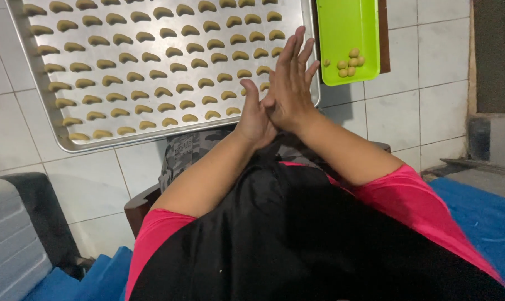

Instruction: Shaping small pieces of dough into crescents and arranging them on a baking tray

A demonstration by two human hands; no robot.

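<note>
grey crate: a ribbed grey crate (7, 234) sits at the lower left, on the white tiled floor (96, 178), with blue matting (74, 278) beside it.
metal tray: a large silver baking tray (52, 120) lies on the floor at upper left and centre, filled with rows of small curved, pale yellow dough pieces (130, 76); the rows run nearly to its right rim.
left hand: the left hand (256, 117) is raised over the tray's lower right corner, palm pressed flat against the other hand, thumb pointing up; its fingers are mostly hidden behind the right hand.
right hand: the right hand (288, 83) lies on top of the left, fingers (294, 53) straight, slightly fanned and pointing away from the body, above the tray's right rim.
between the palms: whether anything is pressed between them cannot be told; nothing shows at the edges.
clothing: bare forearms cross above a black apron (286, 234) worn over a pink shirt (408, 195).
green tray: a bright green plastic tray (344, 22) lies just right of the metal tray, near the right hand's fingertips, holding a small cluster of round dough balls (350, 62) at its near end.
far right: a blue mat (481, 217) and a dark wall edge.
</note>
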